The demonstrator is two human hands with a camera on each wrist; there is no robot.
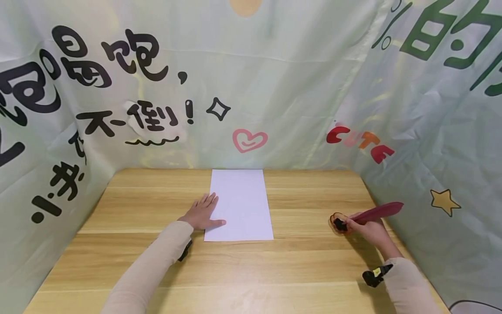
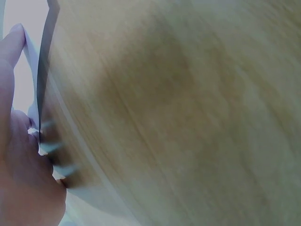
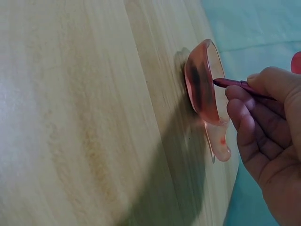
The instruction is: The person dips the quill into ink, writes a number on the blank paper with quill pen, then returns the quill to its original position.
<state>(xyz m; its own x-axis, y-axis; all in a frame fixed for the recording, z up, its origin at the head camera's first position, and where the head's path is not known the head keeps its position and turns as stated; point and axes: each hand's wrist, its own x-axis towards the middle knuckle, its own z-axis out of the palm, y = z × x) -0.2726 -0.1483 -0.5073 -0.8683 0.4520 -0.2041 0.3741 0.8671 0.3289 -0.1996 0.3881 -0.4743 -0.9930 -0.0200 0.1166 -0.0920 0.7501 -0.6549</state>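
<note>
A sheet of white paper [image 1: 243,205] lies at the far middle of the wooden table. My left hand [image 1: 201,214] rests spread on its left edge, with the thumb on the paper; the left wrist view catches only part of that hand. Over to the right, my right hand [image 1: 370,232] pinches a dark red feather quill pen [image 1: 382,211] between thumb and fingers. Below the nib stands a small translucent orange bowl [image 3: 200,89] with a short handle, dark liquid inside. In the right wrist view the nib is at the bowl's rim; whether it touches the liquid, I cannot tell.
The wooden table [image 1: 157,192] meets a pale printed cloth [image 1: 298,100] at its back and both sides. The bowl stands near the table's right edge. A dark wrist camera [image 1: 376,275] sits under the right sleeve.
</note>
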